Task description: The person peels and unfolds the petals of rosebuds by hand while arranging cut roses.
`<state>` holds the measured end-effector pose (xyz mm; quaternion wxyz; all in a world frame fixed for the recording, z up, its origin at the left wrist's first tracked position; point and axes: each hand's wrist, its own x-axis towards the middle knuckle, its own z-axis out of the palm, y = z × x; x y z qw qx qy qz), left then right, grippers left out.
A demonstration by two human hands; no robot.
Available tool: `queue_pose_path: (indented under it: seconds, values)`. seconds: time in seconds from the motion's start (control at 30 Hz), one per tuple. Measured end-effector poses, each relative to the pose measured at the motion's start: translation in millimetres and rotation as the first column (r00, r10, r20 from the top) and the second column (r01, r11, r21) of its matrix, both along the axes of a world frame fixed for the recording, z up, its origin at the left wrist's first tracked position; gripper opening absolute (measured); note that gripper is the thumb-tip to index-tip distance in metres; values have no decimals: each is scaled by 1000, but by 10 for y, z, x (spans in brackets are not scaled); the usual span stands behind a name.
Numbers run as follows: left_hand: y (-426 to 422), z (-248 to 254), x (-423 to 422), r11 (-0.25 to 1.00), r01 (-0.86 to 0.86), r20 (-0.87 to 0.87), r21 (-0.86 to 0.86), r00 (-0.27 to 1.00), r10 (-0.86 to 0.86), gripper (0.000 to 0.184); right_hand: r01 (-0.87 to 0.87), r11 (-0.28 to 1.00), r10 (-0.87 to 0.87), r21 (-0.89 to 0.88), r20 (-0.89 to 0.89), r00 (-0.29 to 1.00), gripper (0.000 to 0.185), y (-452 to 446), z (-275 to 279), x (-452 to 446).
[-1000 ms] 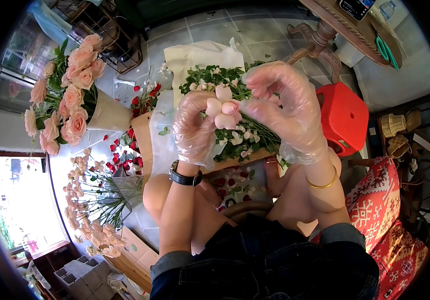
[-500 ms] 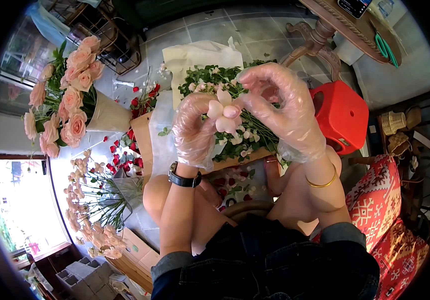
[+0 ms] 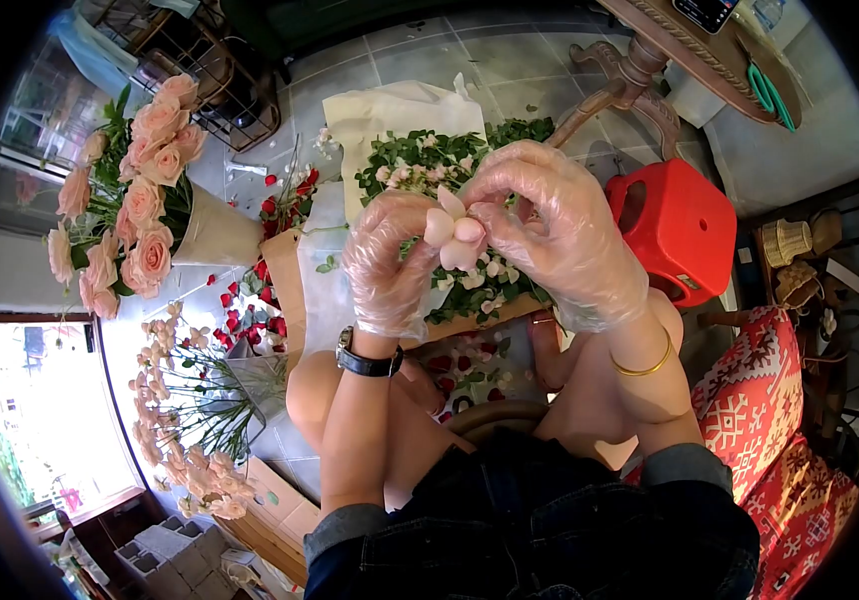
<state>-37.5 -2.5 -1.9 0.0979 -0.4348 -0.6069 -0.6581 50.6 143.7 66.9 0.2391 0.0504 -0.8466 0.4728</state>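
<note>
A: Where do we have the pale pink rose [image 3: 464,231]?

B: Raised in front of us, above the leafy bunch of small pale blooms [image 3: 418,160] lying on the cream paper [image 3: 400,108]. Our left hand [image 3: 387,260] holds it from behind, thumb and fingers curled in (the stem is hidden, so we can't tell how firmly).

A: And our right hand [image 3: 565,232]?

B: Its thumb and forefinger come narrowly together at the bloom's right edge; we can't tell whether a petal is pinched between them.

A: How should it handle for us?

B: Very light, we'd judge, with soft petals that could bruise or tear; our 2 clear plastic gloves [image 3: 598,297] may slip a little. We'd best grip just under the bloom, touching petals lightly near their base.
</note>
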Motion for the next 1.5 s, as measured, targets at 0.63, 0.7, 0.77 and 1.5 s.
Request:
queue_pose_path:
  seconds: [0.63, 0.7, 0.77, 1.5]
  values:
    - [-41, -125, -38, 1000, 4, 8, -10, 1000, -4, 24, -2, 781, 313, -624, 389, 867, 18, 40, 84, 37]
    - [-33, -121, -38, 999, 17, -26, 33, 1000, -16, 25, -30, 801, 336, -597, 409, 848, 19, 60, 93, 30]
    - [-49, -118, -1, 992, 105, 146, 75, 983, -115, 24, -66, 779, 360, -623, 359, 861, 20, 91, 19, 26]
    - [57, -97, 39, 992, -38, 218, 123, 976, 11, 17, -39, 873, 151, -486, 193, 970, 16, 33, 64, 83]
